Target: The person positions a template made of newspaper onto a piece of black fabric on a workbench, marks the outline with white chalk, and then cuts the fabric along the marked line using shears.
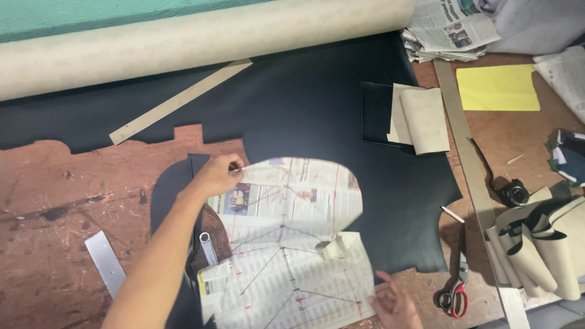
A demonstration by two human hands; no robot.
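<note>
Holding a newspaper pattern (289, 250) flat on a sheet of black leather (308, 106) looks like the step in hand: placing the template before any marking or cutting. The leather is the largest thing here, spread over a worn brown worktable (34, 212) and running out from under both hands toward a big cream roll (179, 41) at the far edge. The pattern lies between the two hands, rounded at its far end and crossed with drawn lines.

The left hand (216, 174) pinches the pattern's far-left edge between fingertips and thumb. The right hand (394, 310) presses on the near-right corner with one finger out; whether it grips the paper or only pins it, I cannot tell.

My judgement is that any next move calls for keeping the paper from sliding, so one hand has to stay down while the other frees itself.

Beyond the right hand the leather's cut edge is near, leaving little margin; past the left hand and farther away there is plenty of uncut leather. A long wooden ruler (177, 100) lies beyond the left hand. Red-handled scissors (454, 293) lie just beside the right hand, and a small metal tube (207, 246) sits near the left forearm.
</note>
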